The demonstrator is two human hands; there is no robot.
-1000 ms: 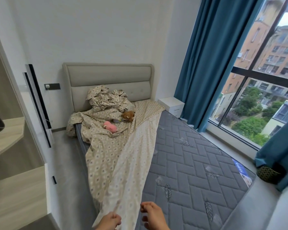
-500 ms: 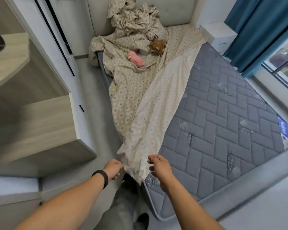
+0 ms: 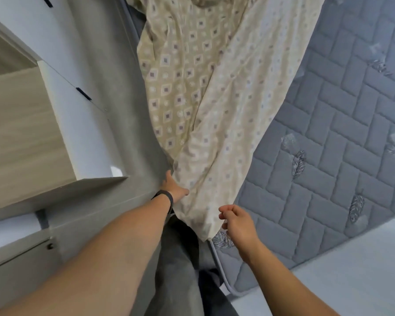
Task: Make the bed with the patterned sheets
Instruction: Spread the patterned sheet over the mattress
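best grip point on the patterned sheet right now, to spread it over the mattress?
Take the patterned sheet at its low corner hanging off the foot of the mattress, near the right hand. Come from the right side and pinch the free hem. The cloth tapers to a point there, so the edge is easy to find. The left hand already touches the opposite edge; its grip can't be made out.

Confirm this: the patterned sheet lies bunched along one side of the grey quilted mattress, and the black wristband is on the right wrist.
Wrong in one respect: the black wristband is on the left wrist, not the right. The head view shows it just behind the left hand at the sheet's edge. The rest stands: the patterned sheet lies bunched along one side of the grey quilted mattress.
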